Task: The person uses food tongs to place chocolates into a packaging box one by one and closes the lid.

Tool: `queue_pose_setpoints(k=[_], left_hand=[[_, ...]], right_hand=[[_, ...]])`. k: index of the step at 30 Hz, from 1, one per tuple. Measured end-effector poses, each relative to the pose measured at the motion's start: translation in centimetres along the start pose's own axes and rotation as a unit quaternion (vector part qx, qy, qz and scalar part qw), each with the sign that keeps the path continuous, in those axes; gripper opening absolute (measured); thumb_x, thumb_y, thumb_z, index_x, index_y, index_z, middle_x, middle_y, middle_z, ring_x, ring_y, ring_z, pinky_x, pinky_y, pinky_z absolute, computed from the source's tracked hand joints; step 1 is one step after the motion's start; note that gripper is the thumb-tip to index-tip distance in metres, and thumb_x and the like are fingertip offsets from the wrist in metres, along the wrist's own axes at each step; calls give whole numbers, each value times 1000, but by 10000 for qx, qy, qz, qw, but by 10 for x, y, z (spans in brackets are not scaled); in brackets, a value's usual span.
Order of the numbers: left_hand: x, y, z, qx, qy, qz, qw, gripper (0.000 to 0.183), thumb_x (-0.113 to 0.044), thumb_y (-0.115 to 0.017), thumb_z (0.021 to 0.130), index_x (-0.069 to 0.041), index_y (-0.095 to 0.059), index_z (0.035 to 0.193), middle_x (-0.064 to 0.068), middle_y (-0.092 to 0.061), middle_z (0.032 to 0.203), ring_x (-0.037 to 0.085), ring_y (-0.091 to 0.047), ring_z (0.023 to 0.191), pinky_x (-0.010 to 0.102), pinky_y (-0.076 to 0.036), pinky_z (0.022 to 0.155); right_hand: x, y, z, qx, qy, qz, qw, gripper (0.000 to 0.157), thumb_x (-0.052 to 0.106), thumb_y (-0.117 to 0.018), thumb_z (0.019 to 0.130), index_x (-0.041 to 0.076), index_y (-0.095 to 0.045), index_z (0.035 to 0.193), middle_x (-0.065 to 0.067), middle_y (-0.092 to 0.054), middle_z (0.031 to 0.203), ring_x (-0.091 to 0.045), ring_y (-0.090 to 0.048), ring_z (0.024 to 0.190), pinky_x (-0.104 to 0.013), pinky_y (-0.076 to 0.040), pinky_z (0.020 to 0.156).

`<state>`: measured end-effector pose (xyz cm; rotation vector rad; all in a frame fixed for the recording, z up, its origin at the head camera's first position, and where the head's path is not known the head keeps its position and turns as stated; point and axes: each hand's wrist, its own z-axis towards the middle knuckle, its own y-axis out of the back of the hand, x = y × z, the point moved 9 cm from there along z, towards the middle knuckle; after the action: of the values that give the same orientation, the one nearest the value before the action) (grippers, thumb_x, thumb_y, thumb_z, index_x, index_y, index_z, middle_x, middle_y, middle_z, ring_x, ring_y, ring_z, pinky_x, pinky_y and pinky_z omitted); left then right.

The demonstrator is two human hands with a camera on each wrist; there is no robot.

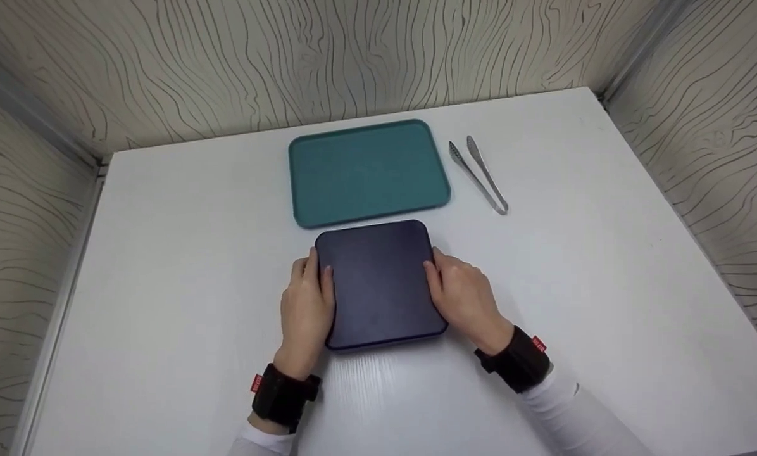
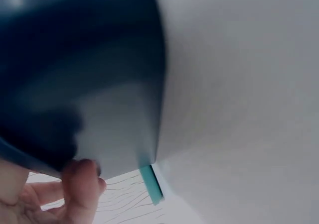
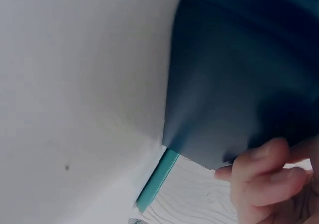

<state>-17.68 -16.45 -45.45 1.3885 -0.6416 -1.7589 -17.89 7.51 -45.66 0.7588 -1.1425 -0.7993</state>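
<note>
A dark blue, square box [image 1: 381, 285] with rounded corners is at the near middle of the white table, its flat top facing up. My left hand [image 1: 304, 310] grips its left side, thumb lying on the top edge and fingers along the wall. On the opposite side my right hand [image 1: 467, 297] holds it the same way. Both wrist views show the tall, smooth side wall, with the left fingers [image 2: 82, 189] and the right fingers [image 3: 264, 181] against it. Whatever is inside the box is hidden.
Just beyond the box lies a teal rectangular tray [image 1: 369, 174] with a low rim. Metal tongs [image 1: 483, 177] rest to the right of the tray, their tips spread apart and pointing away. Wood-patterned walls [image 1: 353, 57] stand behind and beside the table [image 1: 176, 253].
</note>
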Motion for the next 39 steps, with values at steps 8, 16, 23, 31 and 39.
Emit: queue_pose_setpoints(k=[8, 16, 23, 31, 39], left_hand=[[-4, 0, -4, -199, -125, 231, 9995, 44, -19, -64, 105, 6, -60, 142, 26, -69, 121, 37, -75, 90, 48, -63, 69], [0, -3, -10, -271, -28, 51, 9996, 45, -16, -63, 105, 9, -58, 143, 28, -73, 126, 41, -77, 102, 51, -65, 80], [0, -7, -10, -219, -62, 152, 9996, 45, -15, -61, 106, 9, -56, 144, 27, -73, 125, 39, -78, 99, 48, -66, 78], [1, -10, -2, 102, -146, 273, 9995, 47, -17, -55, 109, 11, -52, 147, 29, -73, 121, 37, -78, 85, 46, -65, 68], [2, -16, 17, 857, -355, 305, 9952, 50, -15, -47, 112, 17, -42, 150, 31, -75, 99, 39, -75, 76, 49, -63, 67]], right_hand=[[-10, -6, 2, 153, -275, 180, 9993, 42, 21, -58, 108, -9, -64, 137, -25, -76, 119, -40, -76, 104, -52, -63, 85], [-11, -18, -10, 661, -576, 12, 9962, 59, 35, -53, 110, -8, -50, 151, -23, -66, 121, -33, -68, 77, -46, -59, 69], [-10, -17, -9, 586, -422, -145, 9973, 58, 34, -53, 110, -9, -52, 148, -25, -67, 121, -36, -70, 79, -48, -59, 68], [-13, -22, -3, 753, -504, -71, 9959, 57, 34, -50, 112, -9, -52, 148, -26, -68, 124, -42, -73, 94, -53, -61, 78], [-6, -27, 13, 1092, -100, -145, 9939, 66, 33, -47, 113, 0, -25, 166, -29, -57, 137, -34, -68, 90, -47, -58, 70]])
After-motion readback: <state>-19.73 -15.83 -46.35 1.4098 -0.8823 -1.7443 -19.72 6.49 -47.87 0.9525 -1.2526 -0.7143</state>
